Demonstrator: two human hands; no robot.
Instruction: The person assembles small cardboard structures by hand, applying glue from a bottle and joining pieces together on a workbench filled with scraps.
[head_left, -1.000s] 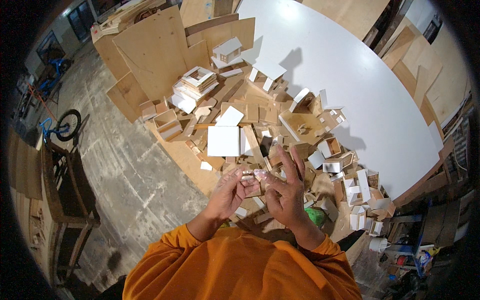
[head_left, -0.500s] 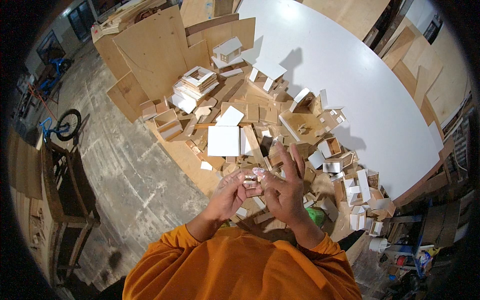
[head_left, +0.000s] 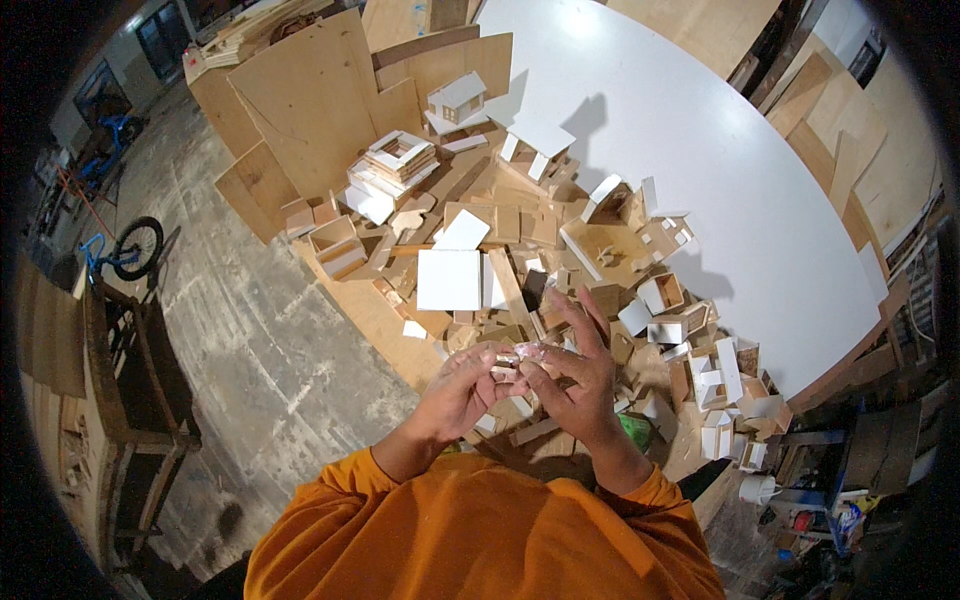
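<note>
Two hands meet at picture centre, pinching one small pale, pinkish-white piece (head_left: 520, 355) between them. Left hand (head_left: 462, 392) curls its fingertips narrow around the piece's left end; right hand (head_left: 572, 378) grips the other end with thumb and forefinger, its remaining fingers fanned up toward twelve o'clock. Orange sleeves (head_left: 480, 530) fill six o'clock. Beyond the hands, at twelve, a jumble of flat brown cardboard offcuts (head_left: 505, 225) and a smooth white square panel (head_left: 448, 279) covers the plywood counter (head_left: 365, 310). At one o'clock, a broad white matte board (head_left: 700, 150). At ten, rough grey concrete floor (head_left: 230, 330).
</note>
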